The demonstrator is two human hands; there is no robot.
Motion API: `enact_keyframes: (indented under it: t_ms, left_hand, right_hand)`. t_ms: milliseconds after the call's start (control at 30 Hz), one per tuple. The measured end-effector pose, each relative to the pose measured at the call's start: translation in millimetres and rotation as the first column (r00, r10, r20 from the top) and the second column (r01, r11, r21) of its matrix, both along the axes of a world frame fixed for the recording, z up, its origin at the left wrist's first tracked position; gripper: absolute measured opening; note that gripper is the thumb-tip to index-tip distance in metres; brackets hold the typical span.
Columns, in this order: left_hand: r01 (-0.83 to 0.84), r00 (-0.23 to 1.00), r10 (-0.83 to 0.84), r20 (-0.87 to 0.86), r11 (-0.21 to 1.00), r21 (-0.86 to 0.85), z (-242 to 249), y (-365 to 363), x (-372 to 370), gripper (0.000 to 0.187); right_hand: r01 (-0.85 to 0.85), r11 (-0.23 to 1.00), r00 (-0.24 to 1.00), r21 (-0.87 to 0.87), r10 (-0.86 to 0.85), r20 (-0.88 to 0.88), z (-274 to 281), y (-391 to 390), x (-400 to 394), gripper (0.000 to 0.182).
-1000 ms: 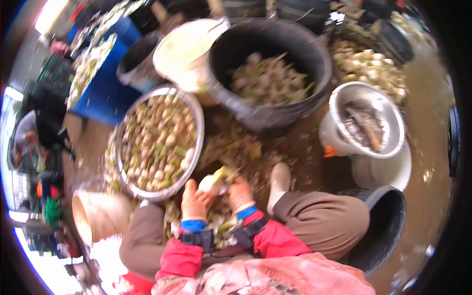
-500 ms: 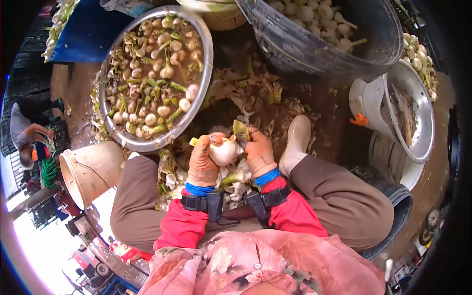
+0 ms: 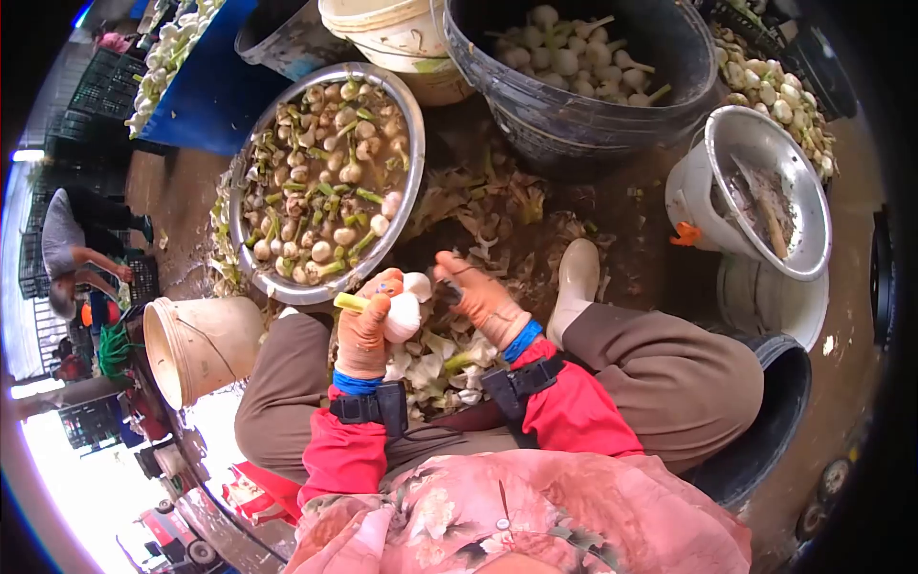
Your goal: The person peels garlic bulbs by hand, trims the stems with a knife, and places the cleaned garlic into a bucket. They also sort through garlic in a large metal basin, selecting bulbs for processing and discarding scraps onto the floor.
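My left hand (image 3: 361,335), in an orange glove, is closed around a garlic bulb (image 3: 403,318). The bulb is white and smooth, and its cut green stem (image 3: 351,302) sticks out to the left between my fingers. To the right, apart from the bulb, my right hand (image 3: 486,304) wears a similar glove. A small dark blade-like piece (image 3: 448,291) shows at its fingers; its handle is hidden. Below both hands lies a heap of pale garlic skins and stem scraps (image 3: 445,362) between my legs.
A metal basin (image 3: 418,182) of garlic in brown water stands front left. A black tub (image 3: 583,129) with white bulbs is ahead. On the right is a white bucket (image 3: 690,191) with a metal bowl on top. A beige bucket (image 3: 206,349) tilts at left; another person (image 3: 72,244) bends beyond.
My right hand has moved off the bulb to the right. The bulb, still in my left hand, has shifted left and looks whiter. The view has tilted a little.
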State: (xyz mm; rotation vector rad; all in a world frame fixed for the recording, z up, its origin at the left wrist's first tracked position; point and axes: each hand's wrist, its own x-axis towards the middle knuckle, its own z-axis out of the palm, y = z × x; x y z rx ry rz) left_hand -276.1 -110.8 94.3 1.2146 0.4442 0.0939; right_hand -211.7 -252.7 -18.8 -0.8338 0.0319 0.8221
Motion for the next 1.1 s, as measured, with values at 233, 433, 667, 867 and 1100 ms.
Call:
enact_keyframes:
  t_ms: [233, 433, 667, 867, 1100]
  left_hand:
    - [-0.162, 0.93, 0.143, -0.339, 0.986, -0.029, -2, -16, -7, 0.041]
    - [-0.123, 0.978, 0.205, 0.033, 0.701, -0.702, 5, -24, -16, 0.037]
    - [-0.174, 0.956, 0.284, 0.073, 0.75, -0.638, -5, -11, -16, 0.046]
    - [-0.476, 0.87, 0.269, -0.412, 0.676, -0.562, -28, -16, -18, 0.042]
    - [-0.372, 0.922, 0.31, -0.232, 0.54, -0.755, -37, 8, 17, 0.041]
  right_hand:
    - [0.315, 0.949, 0.924, 0.034, -0.298, -0.238, 84, -5, 3, 0.033]
    - [0.685, 0.713, 0.648, 0.153, -0.5, -0.574, 34, -50, 46, 0.017]
    - [0.11, 0.872, 0.854, -0.476, 0.162, 0.495, 56, -17, 6, 0.042]
    - [0.084, 0.992, 0.969, 0.096, -0.103, 0.223, 28, 6, -16, 0.049]
    - [0.189, 0.917, 0.982, -0.35, -0.188, 0.037, -42, -36, 5, 0.019]
